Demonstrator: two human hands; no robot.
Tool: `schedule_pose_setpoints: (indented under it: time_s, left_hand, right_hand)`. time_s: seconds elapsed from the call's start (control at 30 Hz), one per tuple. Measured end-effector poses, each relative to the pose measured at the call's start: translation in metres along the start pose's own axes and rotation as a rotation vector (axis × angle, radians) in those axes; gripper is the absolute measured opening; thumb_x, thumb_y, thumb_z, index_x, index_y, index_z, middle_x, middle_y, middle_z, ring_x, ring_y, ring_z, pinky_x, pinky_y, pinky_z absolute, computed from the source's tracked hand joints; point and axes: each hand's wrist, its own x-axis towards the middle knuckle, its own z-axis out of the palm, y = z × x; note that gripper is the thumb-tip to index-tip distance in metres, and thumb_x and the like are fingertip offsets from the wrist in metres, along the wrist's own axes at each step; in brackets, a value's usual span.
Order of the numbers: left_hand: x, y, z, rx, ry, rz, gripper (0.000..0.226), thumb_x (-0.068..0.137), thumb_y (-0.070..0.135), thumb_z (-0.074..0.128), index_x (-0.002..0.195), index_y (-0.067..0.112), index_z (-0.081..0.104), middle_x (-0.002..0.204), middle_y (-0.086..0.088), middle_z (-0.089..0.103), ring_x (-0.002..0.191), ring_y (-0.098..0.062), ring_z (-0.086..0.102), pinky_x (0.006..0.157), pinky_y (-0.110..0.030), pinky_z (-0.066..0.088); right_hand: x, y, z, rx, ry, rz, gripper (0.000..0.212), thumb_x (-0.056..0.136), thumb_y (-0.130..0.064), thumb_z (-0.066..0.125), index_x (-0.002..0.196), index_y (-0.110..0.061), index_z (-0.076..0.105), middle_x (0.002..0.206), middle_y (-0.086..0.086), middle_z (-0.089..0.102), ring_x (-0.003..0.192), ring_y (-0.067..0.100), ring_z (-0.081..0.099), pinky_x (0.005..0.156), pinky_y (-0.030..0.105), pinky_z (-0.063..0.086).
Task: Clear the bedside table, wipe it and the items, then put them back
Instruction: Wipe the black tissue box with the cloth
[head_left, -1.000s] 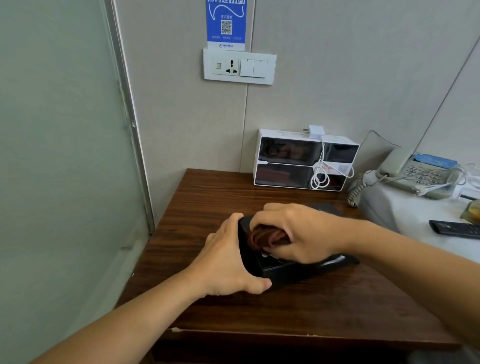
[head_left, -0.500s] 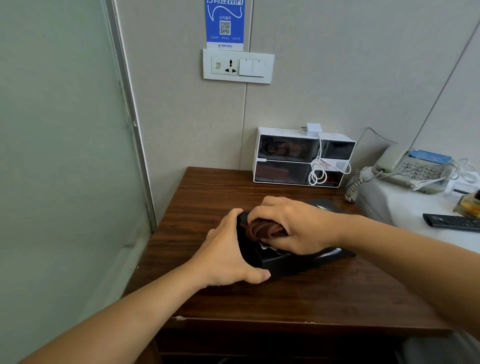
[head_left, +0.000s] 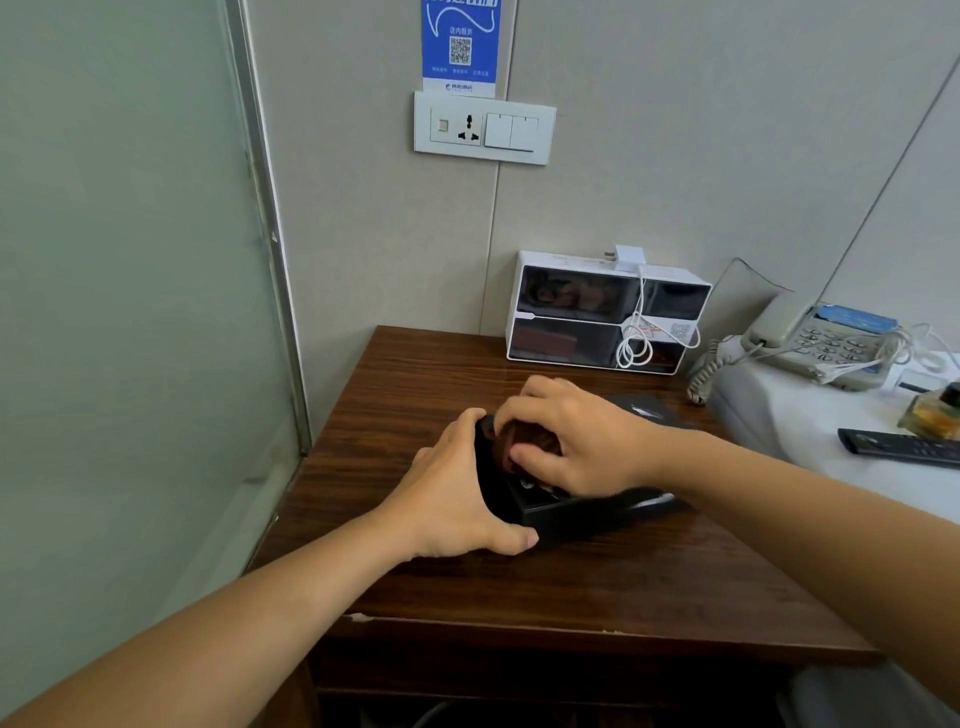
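Two bare hands meet on a shallow black rectangular tray (head_left: 582, 517) that lies near the middle of the dark brown wooden bedside table (head_left: 519, 587), its long side running off toward the right. Pressed onto the tray's left end is a bunched reddish-brown cloth (head_left: 524, 447), and the right hand (head_left: 582, 436) covers it from above, fingers curled down around the wad so that only a little fabric shows beneath the knuckles. At the tray's left edge the left hand (head_left: 457, 499) is clamped on the rim, its fingers wrapped over the far corner and the thumb lying along the near side against the tabletop. Just beyond the right hand a flat black card-like item (head_left: 644, 408) rests on the wood; what it is cannot be told. Farther back, against the wall, stands a white box with dark glossy drawer fronts (head_left: 587, 312), a white charger plug (head_left: 629, 257) on top of it and a coiled white cable (head_left: 636, 343) hanging down its front. On a white surface to the right of the table sit a grey corded telephone (head_left: 821, 340) and a black remote control (head_left: 901, 446). Higher up the wall are a white socket-and-switch plate (head_left: 483, 127) and a blue QR-code sign (head_left: 460, 47), with a frosted glass panel (head_left: 124, 312) on the left.
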Motion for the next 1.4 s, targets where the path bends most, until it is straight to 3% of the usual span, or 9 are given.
schedule_pose_setpoints:
  time_s: [0.1,0.23,0.3,0.47,0.67,0.87,1.0,1.2,1.4]
  left_hand:
    - [0.003,-0.004,0.002,-0.013,0.015,0.019,0.128,0.041,0.068,0.091,0.148,0.044,0.023,0.143,0.019,0.043,0.133,-0.019,0.047,0.108,-0.046,0.049]
    - [0.004,-0.008,0.003,-0.029,0.019,0.024,0.128,0.039,0.069,0.091,0.145,0.046,0.022,0.137,0.021,0.045,0.13,-0.019,0.048,0.104,-0.046,0.051]
    - [0.004,-0.008,0.004,-0.024,0.023,0.025,0.128,0.039,0.069,0.091,0.146,0.045,0.023,0.138,0.02,0.045,0.13,-0.019,0.048,0.102,-0.046,0.052]
    - [0.004,-0.006,0.002,0.003,0.015,0.022,0.131,0.04,0.07,0.089,0.15,0.041,0.023,0.145,0.017,0.043,0.134,-0.02,0.047,0.106,-0.046,0.051]
    - [0.004,-0.006,0.002,-0.013,0.019,0.025,0.123,0.039,0.068,0.091,0.141,0.042,0.028,0.133,0.02,0.047,0.125,-0.018,0.05,0.098,-0.046,0.054]
    - [0.004,-0.003,0.001,0.014,-0.001,0.011,0.13,0.041,0.068,0.09,0.148,0.047,0.019,0.145,0.016,0.041,0.133,-0.019,0.046,0.106,-0.044,0.051]
    - [0.005,-0.004,0.002,-0.002,0.005,0.009,0.124,0.04,0.068,0.091,0.143,0.045,0.026,0.138,0.02,0.045,0.129,-0.018,0.05,0.102,-0.042,0.053]
    - [0.003,-0.003,0.0,0.006,0.002,0.006,0.131,0.042,0.067,0.09,0.15,0.045,0.019,0.149,0.016,0.039,0.137,-0.019,0.044,0.109,-0.046,0.048]
    - [0.003,-0.002,0.0,0.036,-0.003,-0.011,0.134,0.042,0.068,0.09,0.151,0.044,0.016,0.149,0.015,0.038,0.135,-0.02,0.042,0.108,-0.047,0.047]
  right_hand:
    - [0.004,-0.004,0.0,0.012,0.047,0.029,0.028,0.097,-0.04,0.06,0.124,-0.033,0.058,0.106,-0.004,0.05,0.097,0.015,0.052,0.091,0.038,0.048]
    - [-0.023,-0.012,-0.013,0.084,-0.127,-0.076,0.02,0.095,-0.036,0.065,0.114,-0.033,0.062,0.103,-0.008,0.053,0.092,0.007,0.054,0.081,0.023,0.045]
    - [-0.016,-0.011,-0.016,0.072,-0.137,-0.073,0.018,0.095,-0.035,0.066,0.112,-0.032,0.063,0.101,-0.007,0.055,0.091,0.006,0.055,0.081,0.025,0.046]
    - [0.017,-0.005,-0.003,-0.016,0.05,0.062,0.029,0.098,-0.038,0.062,0.125,-0.03,0.062,0.106,-0.002,0.052,0.093,0.017,0.057,0.087,0.038,0.051]
    - [-0.036,-0.011,-0.013,0.07,-0.134,-0.05,0.02,0.093,-0.044,0.061,0.112,-0.04,0.059,0.107,-0.006,0.055,0.097,0.012,0.058,0.085,0.033,0.049]
    - [0.017,0.008,-0.006,-0.038,-0.029,0.09,0.025,0.097,-0.042,0.06,0.12,-0.033,0.059,0.105,-0.005,0.052,0.091,0.015,0.057,0.083,0.035,0.05]
    - [0.051,0.014,-0.007,-0.067,-0.007,0.183,0.026,0.097,-0.041,0.06,0.12,-0.028,0.06,0.105,0.0,0.053,0.097,0.024,0.06,0.082,0.034,0.049]
    - [0.016,-0.004,-0.006,0.001,-0.064,0.014,0.023,0.095,-0.043,0.062,0.115,-0.032,0.061,0.1,-0.007,0.052,0.088,0.013,0.058,0.08,0.033,0.05]
    - [-0.003,0.014,-0.015,-0.104,-0.01,0.197,0.026,0.097,-0.044,0.06,0.121,-0.033,0.058,0.108,-0.003,0.052,0.096,0.02,0.06,0.084,0.035,0.052]
